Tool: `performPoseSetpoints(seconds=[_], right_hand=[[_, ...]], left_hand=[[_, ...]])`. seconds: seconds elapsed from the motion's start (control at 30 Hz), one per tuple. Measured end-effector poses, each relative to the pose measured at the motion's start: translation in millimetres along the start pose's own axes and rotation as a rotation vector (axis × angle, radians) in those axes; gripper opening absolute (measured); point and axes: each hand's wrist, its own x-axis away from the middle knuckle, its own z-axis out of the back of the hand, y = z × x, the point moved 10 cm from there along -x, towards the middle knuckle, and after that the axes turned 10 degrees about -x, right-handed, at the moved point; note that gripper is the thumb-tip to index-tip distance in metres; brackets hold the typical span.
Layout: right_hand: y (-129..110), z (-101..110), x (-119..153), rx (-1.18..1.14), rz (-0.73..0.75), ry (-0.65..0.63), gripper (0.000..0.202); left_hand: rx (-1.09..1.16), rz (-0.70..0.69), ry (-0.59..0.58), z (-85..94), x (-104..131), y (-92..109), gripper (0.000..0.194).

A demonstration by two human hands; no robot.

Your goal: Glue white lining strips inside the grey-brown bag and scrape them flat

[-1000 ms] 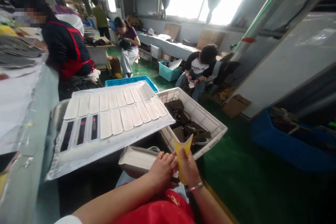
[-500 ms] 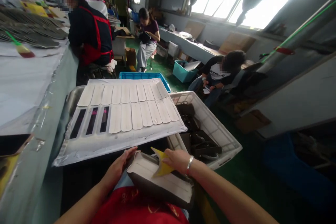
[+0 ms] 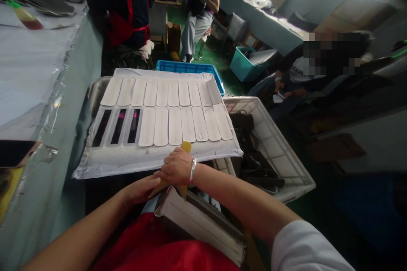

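A dark box-like piece with a pale lined face (image 3: 200,224) rests tilted on my lap, over the red apron. My right hand (image 3: 176,167) is closed round a yellow tool (image 3: 186,147), whose rounded end sticks up above the fingers and whose pointed part shows below them. Beside it, my left hand (image 3: 143,188) lies at the piece's upper left end, its fingertips against my right hand; what is under its fingers is hidden. Just beyond both hands is a white-covered board (image 3: 111,167) with two rows of pale rounded strips (image 3: 162,125) and a few dark ones at the left.
At the right stands a white crate (image 3: 286,163) holding dark pieces. A blue crate (image 3: 190,67) is behind the board, and a teal bin (image 3: 244,65) farther back. The white-covered table (image 3: 38,72) runs along the left. Several people sit beyond.
The view has tipped down. My right hand has moved from the pale face to the piece's upper left end with the yellow tool, meeting my left hand. The seated person at the back has stretched out an arm.
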Motion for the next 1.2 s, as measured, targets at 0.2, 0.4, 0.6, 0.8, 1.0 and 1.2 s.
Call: performPoseSetpoints(seconds=[0.2, 0.4, 0.6, 0.8, 1.0, 1.2], right_hand=[[-11, -7, 0, -0.03, 0.141, -0.125, 0.034], [-19, -7, 4, 0.0, 0.174, -0.109, 0.044], [-23, -7, 11, -0.022, 0.179, -0.061, 0.048], [-20, -8, 16, -0.057, 0.121, -0.037, 0.047], [-8, -13, 27, -0.105, -0.026, 0.023, 0.044], [3, -13, 45, -0.166, -0.217, 0.115, 0.046]], left_hand=[[-0.447, 0.057, 0.208, 7.5, 0, -4, 0.042], [-0.879, 0.117, 0.382, 13.3, 18, -1, 0.051], [-0.921, 0.141, 0.465, 10.4, 28, -3, 0.052], [-0.866, 0.142, 0.443, 7.2, 27, -6, 0.055], [-0.726, 0.178, 0.256, -12.5, 13, -6, 0.056], [-0.843, 0.255, 0.001, -48.0, -3, 4, 0.038]])
